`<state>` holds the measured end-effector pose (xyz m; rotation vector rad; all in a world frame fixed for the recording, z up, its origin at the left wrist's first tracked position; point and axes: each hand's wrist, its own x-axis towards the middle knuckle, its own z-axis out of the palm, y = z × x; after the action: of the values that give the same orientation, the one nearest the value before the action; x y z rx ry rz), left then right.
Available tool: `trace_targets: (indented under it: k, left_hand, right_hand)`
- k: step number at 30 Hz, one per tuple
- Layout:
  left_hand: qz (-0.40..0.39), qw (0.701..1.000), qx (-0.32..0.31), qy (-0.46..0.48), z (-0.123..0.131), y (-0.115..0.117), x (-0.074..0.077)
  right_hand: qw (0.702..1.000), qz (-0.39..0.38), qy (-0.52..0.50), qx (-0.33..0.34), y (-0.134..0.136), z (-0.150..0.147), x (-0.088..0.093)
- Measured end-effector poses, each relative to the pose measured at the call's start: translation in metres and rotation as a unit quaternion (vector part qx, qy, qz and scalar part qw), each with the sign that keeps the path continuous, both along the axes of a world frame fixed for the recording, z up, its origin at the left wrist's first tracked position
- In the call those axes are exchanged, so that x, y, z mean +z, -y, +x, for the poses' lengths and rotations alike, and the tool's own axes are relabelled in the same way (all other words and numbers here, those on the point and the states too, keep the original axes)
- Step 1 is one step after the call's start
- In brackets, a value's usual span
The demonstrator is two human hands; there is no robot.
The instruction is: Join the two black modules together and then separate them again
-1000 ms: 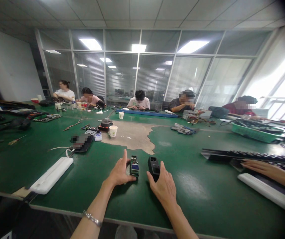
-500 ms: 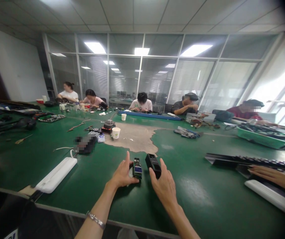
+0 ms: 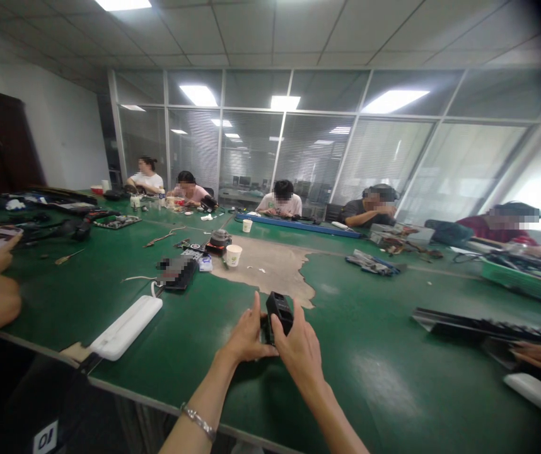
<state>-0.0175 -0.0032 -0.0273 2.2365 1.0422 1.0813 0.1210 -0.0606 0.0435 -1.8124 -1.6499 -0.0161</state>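
Just above the green table, near its front edge, my two hands are close together. My right hand (image 3: 299, 347) grips a black plastic case (image 3: 279, 308) that has openings in its face, with thumb and fingers on either side. My left hand (image 3: 243, 335), which wears a metal bracelet, holds a small circuit board (image 3: 265, 329) from the left, thumb below. The case covers most of the board, so only a sliver of it shows. How far the board sits inside the case I cannot tell.
A white power strip (image 3: 127, 329) lies to my left, with a dark device (image 3: 179, 270) beyond it. Paper cup (image 3: 233, 255) stands ahead on a bare tabletop patch. Long black metal parts (image 3: 464, 325) and a green basket (image 3: 526, 282) are right. Several people sit around the table.
The black case in my right hand has moved left onto the circuit board in my left hand, hiding its blue part. The view has turned slightly left.
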Motion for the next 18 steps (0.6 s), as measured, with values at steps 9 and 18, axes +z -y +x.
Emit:
trace_targets:
  k: [9,18]
  left_hand:
    - [0.016,1.000,-0.002,0.007,0.001,-0.001,-0.001]
    - [0.011,1.000,0.006,-0.002,0.002,0.001,0.002]
  right_hand:
    - [0.996,0.027,0.085,0.005,0.000,-0.006,-0.006]
    - [0.996,0.001,0.085,0.014,0.009,-0.007,-0.011]
